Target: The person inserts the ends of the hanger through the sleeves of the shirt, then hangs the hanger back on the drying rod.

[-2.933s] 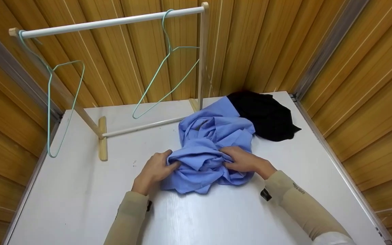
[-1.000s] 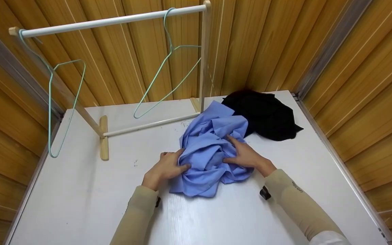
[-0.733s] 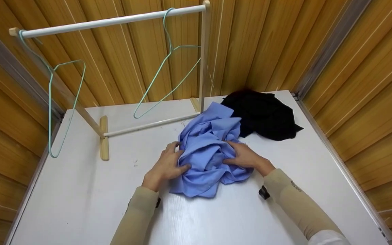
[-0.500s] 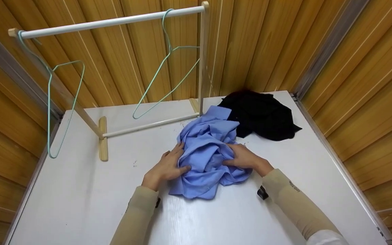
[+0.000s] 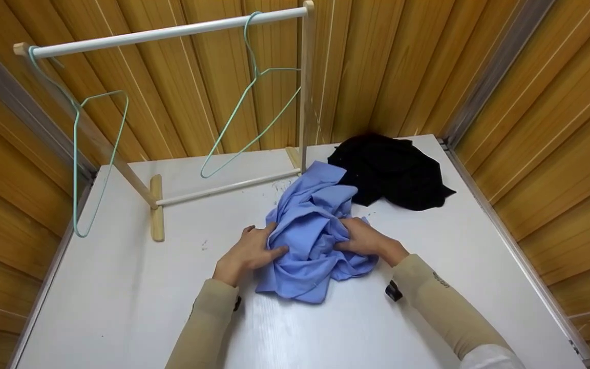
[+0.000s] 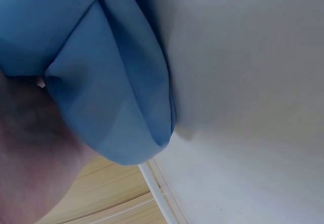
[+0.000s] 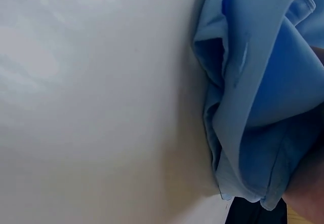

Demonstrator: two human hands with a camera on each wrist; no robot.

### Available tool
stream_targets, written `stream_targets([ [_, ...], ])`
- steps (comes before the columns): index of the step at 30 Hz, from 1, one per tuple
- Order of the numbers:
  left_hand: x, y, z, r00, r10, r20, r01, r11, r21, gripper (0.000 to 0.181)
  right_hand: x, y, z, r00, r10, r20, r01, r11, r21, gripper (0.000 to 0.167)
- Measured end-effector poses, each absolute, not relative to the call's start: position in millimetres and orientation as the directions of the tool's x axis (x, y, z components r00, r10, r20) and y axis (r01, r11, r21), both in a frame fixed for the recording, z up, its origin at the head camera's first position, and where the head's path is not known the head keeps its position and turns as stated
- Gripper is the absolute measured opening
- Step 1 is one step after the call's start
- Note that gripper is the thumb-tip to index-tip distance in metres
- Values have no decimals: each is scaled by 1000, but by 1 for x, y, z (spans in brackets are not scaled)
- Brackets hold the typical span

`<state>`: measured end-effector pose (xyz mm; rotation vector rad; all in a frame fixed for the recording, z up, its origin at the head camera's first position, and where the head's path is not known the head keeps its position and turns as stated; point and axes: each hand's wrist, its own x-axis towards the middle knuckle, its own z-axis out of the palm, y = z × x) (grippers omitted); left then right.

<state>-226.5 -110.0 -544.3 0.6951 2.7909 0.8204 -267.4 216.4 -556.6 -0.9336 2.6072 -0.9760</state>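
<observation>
A crumpled light-blue shirt [image 5: 302, 236] lies in a heap on the white table, and a buttonhole-like slit shows on its cloth in the right wrist view. My left hand [image 5: 248, 254] grips the heap's left side, thumb on top, with the other fingers partly hidden behind the folds. On the opposite side my right hand [image 5: 365, 238] holds the shirt between thumb and fingers, the fingertips tucked into the cloth. The left wrist view shows a loose fold of the shirt [image 6: 114, 87] beside the hand.
A black garment [image 5: 390, 171] lies bunched behind the shirt at the back right. Along the back left stands a rack with a white top rail [image 5: 172, 33]; two mint-green wire hangers hang from it, one left [image 5: 76, 169], one right [image 5: 231, 120]. Wood-patterned walls [image 5: 377, 66] enclose the table.
The shirt has been drawn nearer and bunched narrower, its far end pulled away from the black garment. My left hand moved right, and its fingers, spread half a second ago, have closed on the cloth.
</observation>
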Motion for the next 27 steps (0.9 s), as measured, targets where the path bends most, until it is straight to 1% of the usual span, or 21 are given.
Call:
stream_targets([
  [3,-227,-108,-544,-885,467,2,392,741,545,65,-266,217,-557,-782,-623,38,-494,580,-648,42],
  [6,-228,-107,-543,-889,457,20,391,737,551,66,-265,217,-558,-783,-619,63,-506,575,-643,51],
  [8,-228,-106,-544,-890,455,20,390,741,547,71,-265,217,-559,-783,-616,82,-518,574,-634,57],
  [12,-228,-106,-544,-897,442,-34,353,759,546,82,-264,219,-561,-792,-600,111,-530,584,-615,64],
  [15,-226,-106,-545,-905,419,-81,307,771,558,83,-264,218,-562,-791,-601,117,-535,587,-607,76],
  [18,-226,-106,-545,-914,394,-97,281,787,549,80,-265,218,-562,-782,-613,111,-542,582,-606,87],
  [23,-226,-105,-544,-921,383,-72,296,808,510,78,-264,218,-561,-788,-612,64,-509,590,-627,91],
  [27,-227,-104,-543,-919,393,-15,340,812,474,74,-264,217,-561,-786,-614,72,-511,580,-634,92],
])
